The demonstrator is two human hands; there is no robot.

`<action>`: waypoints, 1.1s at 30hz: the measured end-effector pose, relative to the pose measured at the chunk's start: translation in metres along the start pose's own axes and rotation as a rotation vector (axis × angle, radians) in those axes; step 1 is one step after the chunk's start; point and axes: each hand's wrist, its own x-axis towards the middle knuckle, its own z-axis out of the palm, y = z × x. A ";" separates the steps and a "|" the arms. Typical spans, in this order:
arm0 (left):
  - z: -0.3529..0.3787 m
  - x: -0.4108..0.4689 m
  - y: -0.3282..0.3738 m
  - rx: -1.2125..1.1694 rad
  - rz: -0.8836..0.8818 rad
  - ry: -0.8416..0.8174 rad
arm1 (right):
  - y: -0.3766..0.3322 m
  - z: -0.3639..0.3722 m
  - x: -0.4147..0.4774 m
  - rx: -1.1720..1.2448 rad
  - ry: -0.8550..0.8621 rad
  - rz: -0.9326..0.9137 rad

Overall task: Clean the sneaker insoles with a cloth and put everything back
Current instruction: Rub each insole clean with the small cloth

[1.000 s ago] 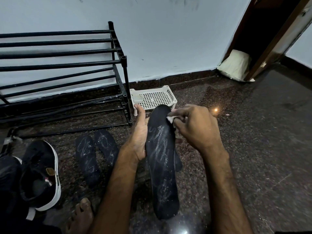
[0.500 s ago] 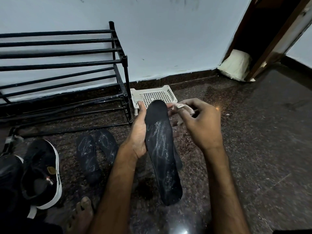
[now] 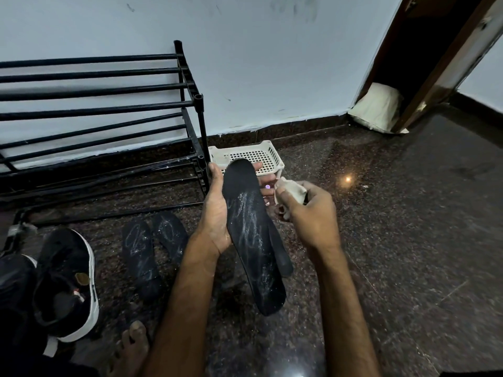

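**Q:** Where was the insole at this stage, and how was it held?

**A:** The left hand (image 3: 217, 213) gripped the long black insole (image 3: 253, 235) near its far end, with the thumb on the left edge and the fingers curled round behind. The near end tilted down towards the floor (image 3: 408, 240). The right hand (image 3: 307, 216) was closed round a bunched pale cloth (image 3: 290, 189) just right of the insole. Whether the cloth touched the insole could not be told.

**Q:** How far along was the cleaning?

**A:** It was judged early. White chalky streaks covered most of the held insole's matt face. Two more insoles (image 3: 138, 254) lay flat on the floor to the left, marked alike. A fourth insole (image 3: 280, 254) showed partly behind the held one, its face hidden. A black sneaker (image 3: 65, 281) with a white sole stood at the near left. Wiping, refitting and tidying away were judged left to do.

**Q:** What were the materials and shapes?

**A:** The insoles were thin, foam-like and round-ended, and the cloth was soft and creased. The floor was polished speckled stone. A rack (image 3: 109, 118) of black bars stood at the far left. A white perforated plastic basket (image 3: 245, 156) sat beyond the hands.
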 end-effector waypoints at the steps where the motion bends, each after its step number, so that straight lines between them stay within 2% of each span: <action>1: -0.003 0.001 0.001 0.004 0.013 0.012 | 0.004 0.001 0.000 -0.028 -0.004 0.020; 4: -0.008 0.000 0.004 -0.003 0.050 0.038 | 0.014 0.002 0.003 -0.144 0.000 0.054; 6: -0.008 0.000 0.005 -0.041 0.064 0.042 | 0.014 0.002 0.001 -0.185 -0.076 0.063; 9: -0.008 0.001 0.007 -0.055 0.066 0.062 | 0.009 0.001 -0.005 0.043 -0.369 0.134; 11: -0.008 0.001 0.009 -0.068 0.054 0.074 | 0.008 0.000 -0.007 0.161 -0.452 0.146; 19: -0.004 -0.003 0.002 -0.093 0.047 0.013 | 0.008 0.010 -0.004 0.330 -0.193 0.215; 25: 0.001 -0.005 -0.005 -0.161 0.091 -0.109 | -0.001 0.010 -0.006 0.460 -0.161 0.284; 30: 0.009 -0.008 -0.007 -0.162 0.073 -0.140 | -0.011 0.011 -0.011 0.550 -0.154 0.327; 33: 0.008 -0.011 -0.005 -0.213 0.056 -0.113 | -0.011 -0.002 -0.011 0.508 -0.125 0.262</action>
